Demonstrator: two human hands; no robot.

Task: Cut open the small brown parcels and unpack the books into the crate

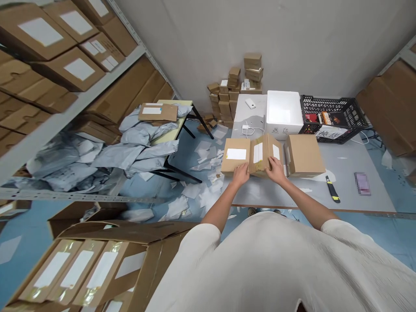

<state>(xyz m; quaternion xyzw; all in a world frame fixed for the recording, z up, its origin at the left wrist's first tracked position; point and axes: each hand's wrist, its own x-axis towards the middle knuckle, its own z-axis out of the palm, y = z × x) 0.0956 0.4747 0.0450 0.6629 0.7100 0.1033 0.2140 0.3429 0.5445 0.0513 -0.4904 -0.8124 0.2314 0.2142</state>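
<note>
A brown cardboard box [258, 147] with white labels and yellowish tape stands tilted on the grey table between two other boxes. My left hand [241, 174] grips its lower left corner, right where it meets the left box [232, 164]; the fingers are partly hidden. On the opposite side, my right hand [276, 170] has its thumb and fingers closed on the lower right edge. A plain brown box [307, 156] sits just right of that hand. Farther right lies a black and yellow utility knife [333, 190].
Behind the boxes are a white foam box [283, 113] and a black plastic crate [334, 119]. A purple pixelated item [362, 183] lies toward the table's right end. Paper scraps [203, 190] litter the floor. Grey mailing bags [139, 147] cover the side table, beside loaded shelves.
</note>
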